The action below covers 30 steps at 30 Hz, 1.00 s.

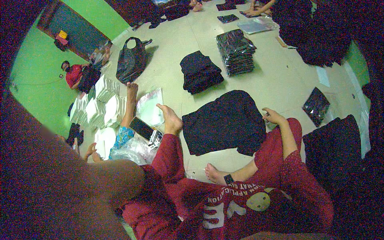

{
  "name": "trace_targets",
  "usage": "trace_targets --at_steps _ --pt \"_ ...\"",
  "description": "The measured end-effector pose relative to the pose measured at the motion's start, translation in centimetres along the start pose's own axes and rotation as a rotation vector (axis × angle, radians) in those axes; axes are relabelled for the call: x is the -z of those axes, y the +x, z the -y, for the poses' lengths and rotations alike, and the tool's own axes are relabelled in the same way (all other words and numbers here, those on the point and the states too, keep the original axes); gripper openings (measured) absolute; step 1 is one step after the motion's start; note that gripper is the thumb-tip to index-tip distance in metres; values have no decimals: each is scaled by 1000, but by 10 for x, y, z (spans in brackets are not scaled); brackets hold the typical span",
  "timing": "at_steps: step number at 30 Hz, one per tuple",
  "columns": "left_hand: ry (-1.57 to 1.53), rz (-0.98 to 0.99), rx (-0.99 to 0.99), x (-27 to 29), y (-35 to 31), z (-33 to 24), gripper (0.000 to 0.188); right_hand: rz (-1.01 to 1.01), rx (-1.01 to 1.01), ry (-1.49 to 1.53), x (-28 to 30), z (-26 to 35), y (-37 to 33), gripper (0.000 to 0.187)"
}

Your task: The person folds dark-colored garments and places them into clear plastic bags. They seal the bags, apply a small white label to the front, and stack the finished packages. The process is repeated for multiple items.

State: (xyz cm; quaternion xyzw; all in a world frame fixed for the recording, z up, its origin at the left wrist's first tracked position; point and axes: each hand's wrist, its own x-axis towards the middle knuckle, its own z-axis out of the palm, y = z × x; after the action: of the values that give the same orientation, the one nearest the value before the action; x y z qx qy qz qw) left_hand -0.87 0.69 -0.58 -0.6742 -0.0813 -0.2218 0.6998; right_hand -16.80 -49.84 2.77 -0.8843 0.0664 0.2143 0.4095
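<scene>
A folded black garment (224, 124) lies on the floor in front of my legs. My right hand (273, 116) rests over my knee, just beside the garment's right edge. Its index finger reaches toward the cloth and its fingers look slightly apart, with nothing visible held. Whether the fingertips touch the fabric I cannot tell. On the left, my raised left arm fills the lower corner as a large blurred shape, and its hand lies outside the picture. Beyond the garment sit a stack of folded black clothes (201, 73) and a pile of black garments in clear plastic (236, 52).
White folded stacks (106, 108), a phone (141, 127) and clear plastic bags (150, 106) lie at my left, beside a neighbour's hand (91, 150). A black bag (131, 60) stands farther off. At right are a packed garment (316, 106) and a black cloth pile (334, 144).
</scene>
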Motion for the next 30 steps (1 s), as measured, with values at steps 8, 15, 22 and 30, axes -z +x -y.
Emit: trace_targets --at_steps 8,15,22,30 --pt "-62 -263 -62 9 7 41 59 1 28 35 4 -4 10 52" --pt "383 -420 210 46 9 115 55 -8 115 75 2 -14 17 52" --pt "260 -431 275 41 14 108 49 -7 94 51 0 -16 17 52" --pt "-234 116 -110 19 14 44 77 5 45 64 3 -4 8 52"
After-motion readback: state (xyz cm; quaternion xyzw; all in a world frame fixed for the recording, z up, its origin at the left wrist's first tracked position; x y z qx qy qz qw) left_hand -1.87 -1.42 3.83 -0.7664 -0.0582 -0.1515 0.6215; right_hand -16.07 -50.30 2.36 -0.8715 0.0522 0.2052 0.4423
